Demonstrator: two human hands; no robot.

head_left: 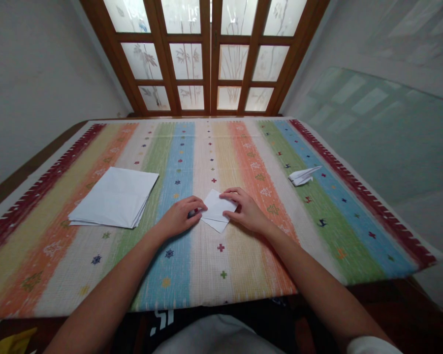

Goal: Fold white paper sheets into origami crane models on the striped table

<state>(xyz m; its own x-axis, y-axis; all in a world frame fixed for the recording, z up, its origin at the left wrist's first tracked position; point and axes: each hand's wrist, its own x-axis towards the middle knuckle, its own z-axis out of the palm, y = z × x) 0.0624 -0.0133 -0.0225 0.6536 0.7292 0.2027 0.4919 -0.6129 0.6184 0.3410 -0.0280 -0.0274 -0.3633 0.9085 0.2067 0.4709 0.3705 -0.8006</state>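
Observation:
A small folded white paper (pixel 217 208) lies near the middle of the striped tablecloth, its corners pointing up and down. My left hand (pixel 182 214) pinches its left corner between thumb and fingers. On the opposite side, my right hand (pixel 243 208) grips the right edge, fingers on top and thumb lower down. A stack of white paper sheets (pixel 114 196) rests to the left of my hands. Over on the right sits a folded white paper figure (pixel 303 176) with a pointed end.
The striped tablecloth (pixel 184 275) covers a wide table, whose near edge is just before my body. Wooden doors with glass panes (pixel 211 59) stand beyond the far edge. A glass panel (pixel 384 128) leans at the right wall.

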